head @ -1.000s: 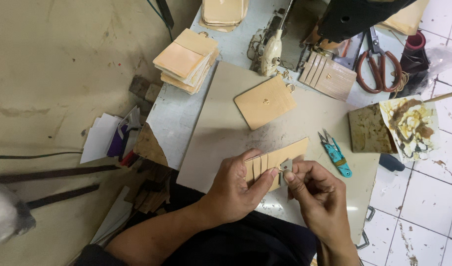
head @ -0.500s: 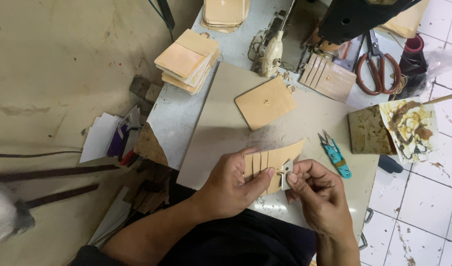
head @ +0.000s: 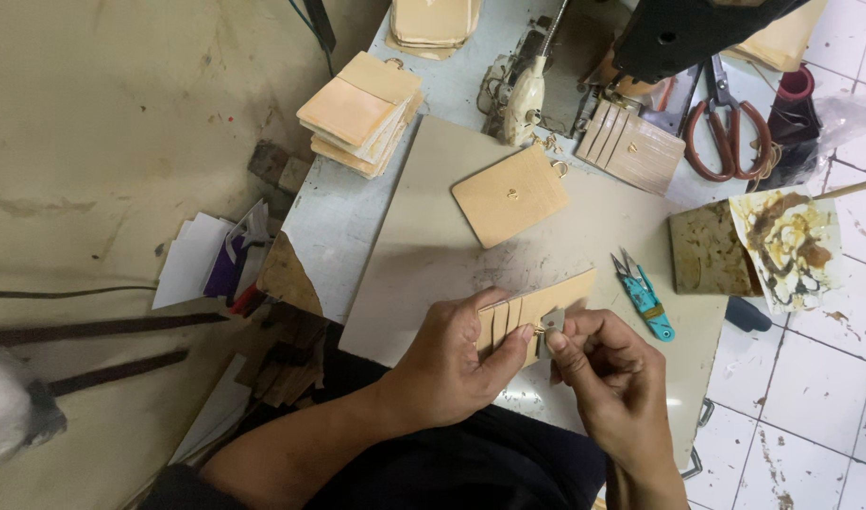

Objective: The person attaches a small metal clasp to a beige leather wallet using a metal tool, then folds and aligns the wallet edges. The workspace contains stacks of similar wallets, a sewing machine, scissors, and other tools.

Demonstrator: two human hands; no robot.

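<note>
My left hand (head: 457, 364) grips a tan leather card-holder piece (head: 537, 307) with several slot lines, holding it just above the beige work board (head: 424, 255). My right hand (head: 608, 364) pinches a small grey metal piece (head: 551, 321) against the near edge of that leather piece. Thumb and fingers of both hands meet at that spot. Farther back on the board a flat tan leather panel (head: 510, 195) with a small stud lies by itself.
Blue thread snips (head: 644, 295) lie right of my hands. A stack of tan leather pieces (head: 359, 113) sits back left, a slotted piece (head: 631, 146) and red-handled scissors (head: 730, 127) back right. A glue-stained paper (head: 787, 246) lies at right.
My hands and the leather piece have shifted slightly; the right fingers stay pinched on the small metal piece at its edge.
</note>
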